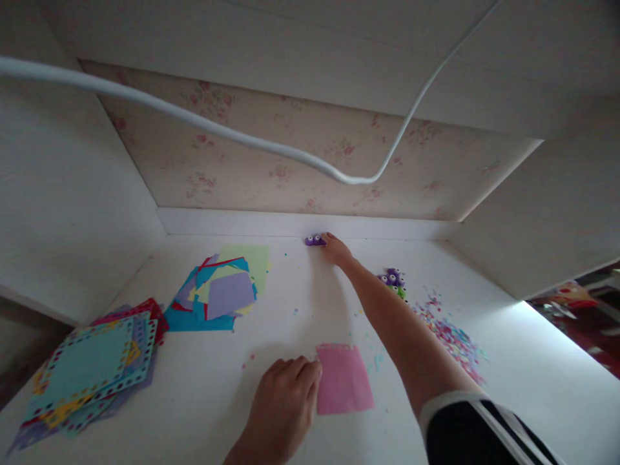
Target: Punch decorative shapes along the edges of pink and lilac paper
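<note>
A: Looking through the head view, what are you seeing the right hand [336, 250] doing?

B: It is touching the right end of a short row of purple figures [314, 239] with white eyes, which are sitting at the far edge of the white table [194, 407], just in front of the back wall. The fingers are looking narrow, but whether they are gripping I cannot tell.

A: And the left hand [285, 400]?

B: It is lying nearer, its fingers curling at the left edge of a pink sheet [345, 381]. I cannot tell whether they are pinching the paper or only resting against it. The sheet is lying flat, with small pale bits showing along its far edge.

A: What is surrounding them?

B: Beside the right forearm, a cluster of purple and green figures [394, 279] is sitting, partly hidden. To the right of that, colourful confetti [453, 339] is spreading loosely. On the left, a pile of coloured paper [230, 297] is lying near a stack of dotted-border cards [87, 358]. A white cable [271, 147] is hanging across the view, in front of the floral wallpaper [290, 177].
</note>
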The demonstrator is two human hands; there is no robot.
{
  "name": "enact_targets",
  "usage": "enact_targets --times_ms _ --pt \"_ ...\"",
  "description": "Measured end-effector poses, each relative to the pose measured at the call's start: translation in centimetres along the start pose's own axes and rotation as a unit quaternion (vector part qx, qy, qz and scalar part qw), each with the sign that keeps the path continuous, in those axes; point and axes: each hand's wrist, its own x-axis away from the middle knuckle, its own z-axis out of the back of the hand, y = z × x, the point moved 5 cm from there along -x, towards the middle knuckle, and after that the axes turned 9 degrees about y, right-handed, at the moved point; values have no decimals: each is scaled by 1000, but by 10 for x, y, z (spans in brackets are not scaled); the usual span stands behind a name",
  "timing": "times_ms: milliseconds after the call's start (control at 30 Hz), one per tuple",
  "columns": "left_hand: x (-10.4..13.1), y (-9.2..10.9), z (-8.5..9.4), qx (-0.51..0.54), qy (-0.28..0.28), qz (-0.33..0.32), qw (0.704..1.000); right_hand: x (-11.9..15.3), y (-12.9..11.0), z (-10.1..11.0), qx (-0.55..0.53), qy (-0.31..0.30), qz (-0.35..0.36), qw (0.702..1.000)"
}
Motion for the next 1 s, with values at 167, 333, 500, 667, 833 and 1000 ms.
enact_targets --times_ms 167,333,500,667,833,1000 --pt "0 -1 0 7 -7 11 1000 7 2 8 -9 38 -71 997" --pt "-2 -8 8 17 18 75 997 48 -11 21 -77 51 -51 994" --pt "-5 -27 19 44 76 161 983 143 -46 18 -185 -3 37 982" --pt "-3 -35 11 99 84 175 976 217 -72 25 -221 -35 164 961" --pt "0 -33 -7 67 70 134 986 248 -47 49 -171 17 153 973" --pt "-8 -25 -16 7 57 112 992 283 -11 47 -89 -1 159 983"
